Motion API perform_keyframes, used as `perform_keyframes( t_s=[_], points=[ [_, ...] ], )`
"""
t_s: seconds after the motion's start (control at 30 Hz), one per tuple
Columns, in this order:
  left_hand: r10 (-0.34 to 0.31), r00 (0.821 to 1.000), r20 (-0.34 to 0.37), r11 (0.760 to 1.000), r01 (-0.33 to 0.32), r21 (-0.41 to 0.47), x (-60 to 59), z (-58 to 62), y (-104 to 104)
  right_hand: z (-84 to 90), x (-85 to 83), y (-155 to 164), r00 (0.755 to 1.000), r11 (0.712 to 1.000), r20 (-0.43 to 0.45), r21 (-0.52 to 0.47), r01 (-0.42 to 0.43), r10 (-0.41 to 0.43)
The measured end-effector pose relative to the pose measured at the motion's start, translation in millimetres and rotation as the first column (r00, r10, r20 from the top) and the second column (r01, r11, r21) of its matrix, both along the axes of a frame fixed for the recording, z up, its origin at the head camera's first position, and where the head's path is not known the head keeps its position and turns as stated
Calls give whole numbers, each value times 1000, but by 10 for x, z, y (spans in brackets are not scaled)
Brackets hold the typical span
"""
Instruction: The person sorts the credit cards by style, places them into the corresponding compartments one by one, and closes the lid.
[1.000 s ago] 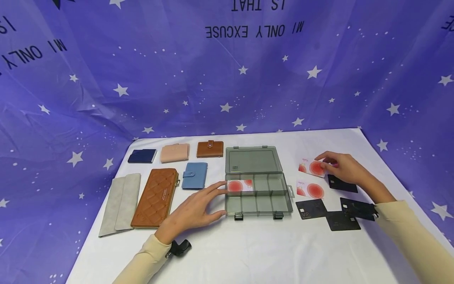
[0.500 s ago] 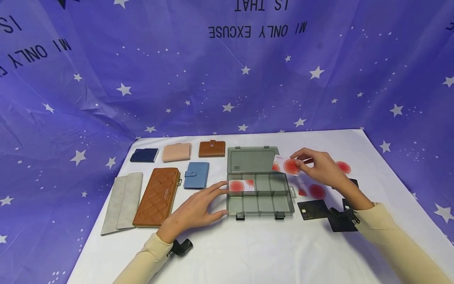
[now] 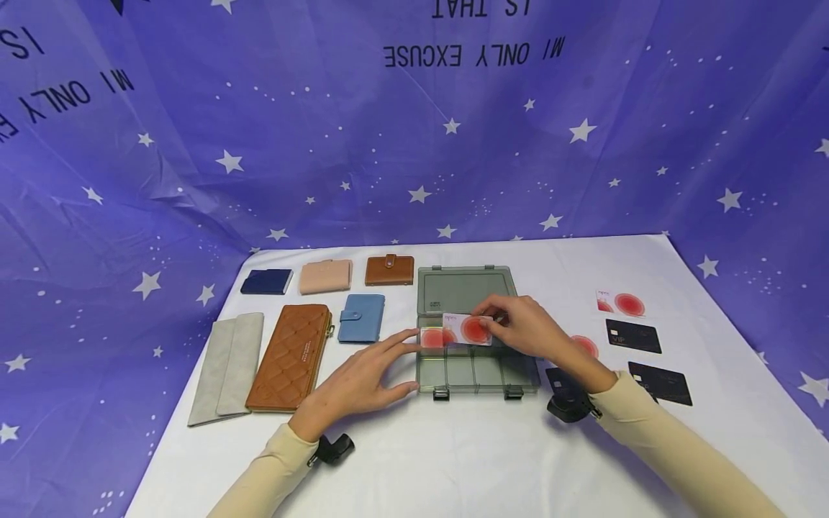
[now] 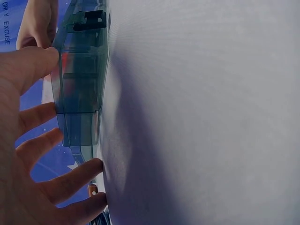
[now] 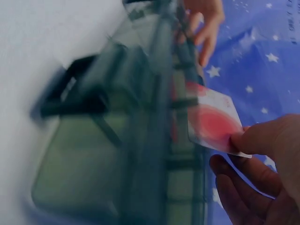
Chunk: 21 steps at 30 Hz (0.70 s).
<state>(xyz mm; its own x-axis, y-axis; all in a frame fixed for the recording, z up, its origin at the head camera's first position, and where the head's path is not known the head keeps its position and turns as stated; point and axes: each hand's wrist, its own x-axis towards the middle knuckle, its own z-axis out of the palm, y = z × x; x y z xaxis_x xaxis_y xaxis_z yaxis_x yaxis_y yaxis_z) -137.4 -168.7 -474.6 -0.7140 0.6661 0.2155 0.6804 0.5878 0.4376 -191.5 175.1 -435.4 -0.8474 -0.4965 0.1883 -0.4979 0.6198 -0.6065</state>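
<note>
Far left on the white table [image 3: 453, 446]: grey wallet [image 3: 225, 367], then quilted brown wallet [image 3: 289, 356]. Behind them a row of navy wallet [image 3: 266, 281], pink wallet [image 3: 325, 276] and small brown wallet [image 3: 388, 270], with a blue wallet [image 3: 360, 317] just in front of that row.

Left hand [image 3: 352, 385] lies at the box's left end, fingers [image 4: 35, 65] straight and spread. In the left wrist view the thumb tip presses the box wall; the other fingers lie loose beside it, gripping nothing.

Grey box [image 3: 476, 370] sits mid-table, lid open and laid back. One red-spot card already lies in its rear left compartment.

Right hand [image 3: 527, 327] hovers over the box's rear row, pinching a red card [image 3: 468, 329] by its right edge between thumb and curled fingers. Card is held just above the compartments, overlapping the one inside; whether it touches the box I cannot tell. Right wrist view is blurred.

Right of the box: another red-spot card [image 3: 620, 303] at the back, two black cards [image 3: 633, 336] nearer, well apart from the box.
</note>
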Motion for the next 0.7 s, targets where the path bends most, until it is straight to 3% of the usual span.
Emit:
perform_keyframes(
  t_s=[0.33,0.5,0.7],
  points=[
    [19,999,37,1000,-19,-22,14,8,-13,-173,43,-249,999,996,-48,88,22,-18],
    [23,999,35,999,-22,-28,15,6,-13,-223,58,-279,986,988,-166,155,17,9],
    [24,999,39,999,-23,-24,20,16,-16,-212,99,-288,942,947,-330,315,54,56]
  ],
)
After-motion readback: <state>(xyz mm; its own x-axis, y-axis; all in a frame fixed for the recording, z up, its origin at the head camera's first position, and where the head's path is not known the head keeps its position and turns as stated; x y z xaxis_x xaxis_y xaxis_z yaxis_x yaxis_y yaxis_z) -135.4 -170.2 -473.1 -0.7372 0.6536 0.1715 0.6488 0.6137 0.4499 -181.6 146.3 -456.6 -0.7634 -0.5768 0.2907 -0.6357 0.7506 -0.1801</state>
